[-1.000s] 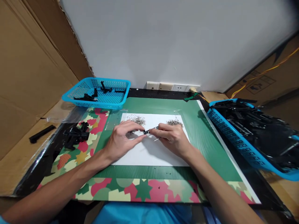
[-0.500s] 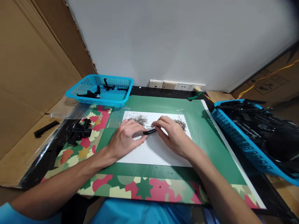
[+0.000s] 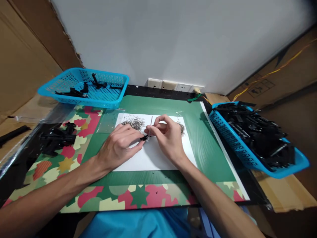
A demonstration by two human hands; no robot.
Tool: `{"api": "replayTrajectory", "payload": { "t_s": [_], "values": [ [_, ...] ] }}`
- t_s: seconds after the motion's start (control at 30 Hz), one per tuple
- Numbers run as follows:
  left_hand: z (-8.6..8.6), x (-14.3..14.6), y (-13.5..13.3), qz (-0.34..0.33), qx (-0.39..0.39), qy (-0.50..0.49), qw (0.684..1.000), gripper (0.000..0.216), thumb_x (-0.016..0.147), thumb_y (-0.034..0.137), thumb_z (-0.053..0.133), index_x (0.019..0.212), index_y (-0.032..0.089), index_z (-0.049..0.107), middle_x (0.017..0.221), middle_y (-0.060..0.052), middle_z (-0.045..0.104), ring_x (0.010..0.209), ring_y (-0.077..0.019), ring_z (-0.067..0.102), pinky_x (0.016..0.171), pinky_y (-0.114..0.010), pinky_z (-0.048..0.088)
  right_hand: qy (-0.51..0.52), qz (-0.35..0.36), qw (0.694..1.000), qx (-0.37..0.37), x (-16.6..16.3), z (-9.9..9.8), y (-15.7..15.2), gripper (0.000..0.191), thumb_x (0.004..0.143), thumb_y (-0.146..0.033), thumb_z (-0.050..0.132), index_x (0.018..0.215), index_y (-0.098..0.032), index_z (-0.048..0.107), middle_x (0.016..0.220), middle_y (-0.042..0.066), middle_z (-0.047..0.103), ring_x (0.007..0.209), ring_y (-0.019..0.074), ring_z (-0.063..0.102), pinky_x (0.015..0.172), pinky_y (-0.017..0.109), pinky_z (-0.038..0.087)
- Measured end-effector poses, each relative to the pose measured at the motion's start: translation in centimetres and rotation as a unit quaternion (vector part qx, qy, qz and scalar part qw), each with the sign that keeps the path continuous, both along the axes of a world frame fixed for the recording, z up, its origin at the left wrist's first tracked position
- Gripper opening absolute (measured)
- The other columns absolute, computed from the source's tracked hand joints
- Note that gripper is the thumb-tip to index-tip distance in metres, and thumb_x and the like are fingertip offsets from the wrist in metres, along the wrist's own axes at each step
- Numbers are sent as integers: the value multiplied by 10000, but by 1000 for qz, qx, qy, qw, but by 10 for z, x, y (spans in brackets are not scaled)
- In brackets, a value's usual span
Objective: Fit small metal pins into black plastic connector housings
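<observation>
Both hands meet over a white sheet [image 3: 153,158] on the green mat. My left hand [image 3: 119,145] pinches a small black plastic part [image 3: 144,138] at its fingertips. My right hand [image 3: 167,137] is closed in a pinch on a thin metal pin [image 3: 151,122] that stands nearly upright beside the black part. Two small heaps of metal springs or pins lie on the sheet: one [image 3: 133,122] behind my left hand, another [image 3: 182,127] partly hidden behind my right hand.
A blue basket [image 3: 81,99] with a few black parts stands at the back left. A fuller blue basket [image 3: 232,138] of black parts sits at the right. Loose black parts [image 3: 56,140] lie on the patterned mat at left. Cardboard walls flank the table.
The black part went from lying flat between the hands to being pinched at the left fingertips. The right hand raised a thin pin upright. The camera view shifted right.
</observation>
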State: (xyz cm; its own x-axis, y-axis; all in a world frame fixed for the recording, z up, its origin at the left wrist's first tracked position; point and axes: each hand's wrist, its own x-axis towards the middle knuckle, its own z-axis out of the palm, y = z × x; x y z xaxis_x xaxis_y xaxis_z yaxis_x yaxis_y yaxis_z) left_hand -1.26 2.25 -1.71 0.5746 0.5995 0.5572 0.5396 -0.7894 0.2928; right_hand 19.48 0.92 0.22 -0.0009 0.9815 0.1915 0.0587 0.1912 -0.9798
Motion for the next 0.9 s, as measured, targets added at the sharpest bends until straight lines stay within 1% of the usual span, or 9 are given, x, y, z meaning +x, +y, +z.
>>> {"api": "replayTrajectory", "payload": {
  "t_s": [0.13, 0.17, 0.27, 0.33, 0.47, 0.57, 0.73, 0.9],
  "values": [
    [1, 1, -1, -9, 5, 7, 1000, 113, 967, 176, 693, 1048, 211, 763, 993, -54, 815, 903, -256, 694, 815, -407, 465, 19, -20, 1000, 9, -9, -5, 1, 275, 954, -360, 736, 1160, -231, 610, 882, 45, 803, 807, 210, 796, 773, 378, 678],
    [1, 1, -1, -10, 6, 7, 1000, 118, 967, 176, 692, 1055, 213, 763, 997, -55, 815, 903, -255, 693, 816, -407, 466, 20, -24, 999, 14, -10, -5, 1, 250, 964, -351, 720, 1159, -225, 626, 890, 49, 801, 820, 210, 795, 792, 385, 680],
    [1, 1, -1, -8, 5, 9, 1000, 126, 969, 173, 686, 1060, 211, 764, 981, -56, 811, 892, -252, 683, 814, -406, 473, 10, -24, 999, 28, -12, -5, 0, 116, 986, -326, 687, 992, -215, 655, 882, 53, 784, 827, 197, 783, 806, 375, 673],
    [1, 1, -1, -6, 4, 14, 1000, 118, 969, 170, 680, 1043, 204, 765, 964, -60, 805, 890, -252, 676, 810, -405, 475, -7, -18, 999, 37, -12, -5, -1, 106, 995, -309, 670, 945, -220, 642, 871, 45, 774, 807, 183, 768, 785, 358, 662],
    [0, 1, -1, -4, 10, 17, 1000, 91, 968, 175, 678, 1007, 191, 758, 944, -64, 793, 880, -249, 664, 809, -409, 476, -45, -8, 997, 68, -13, -6, -3, 69, 1009, -270, 642, 956, -227, 639, 863, 25, 763, 785, 164, 751, 776, 342, 645],
    [0, 2, -1, -5, 10, 18, 1000, 80, 975, 175, 675, 1001, 185, 750, 944, -65, 789, 883, -246, 663, 816, -410, 475, -53, -4, 994, 90, -13, -6, -3, 65, 1012, -245, 638, 950, -225, 640, 852, 18, 761, 767, 155, 745, 764, 329, 639],
    [0, 3, -2, -17, -6, 9, 1000, 83, 984, 172, 664, 1008, 177, 744, 946, -70, 779, 880, -236, 655, 818, -400, 489, -94, -20, 990, 99, -12, -7, -5, 76, 1004, -256, 653, 932, -234, 641, 846, 13, 770, 739, 157, 749, 736, 328, 645],
    [-1, 2, -2, -18, -32, -2, 999, 97, 984, 180, 660, 1025, 171, 748, 924, -69, 766, 878, -236, 643, 826, -394, 505, -130, -38, 982, 135, -13, -11, -7, 66, 1007, -259, 664, 956, -240, 627, 881, 20, 783, 732, 155, 762, 688, 311, 641]
  ]
}}
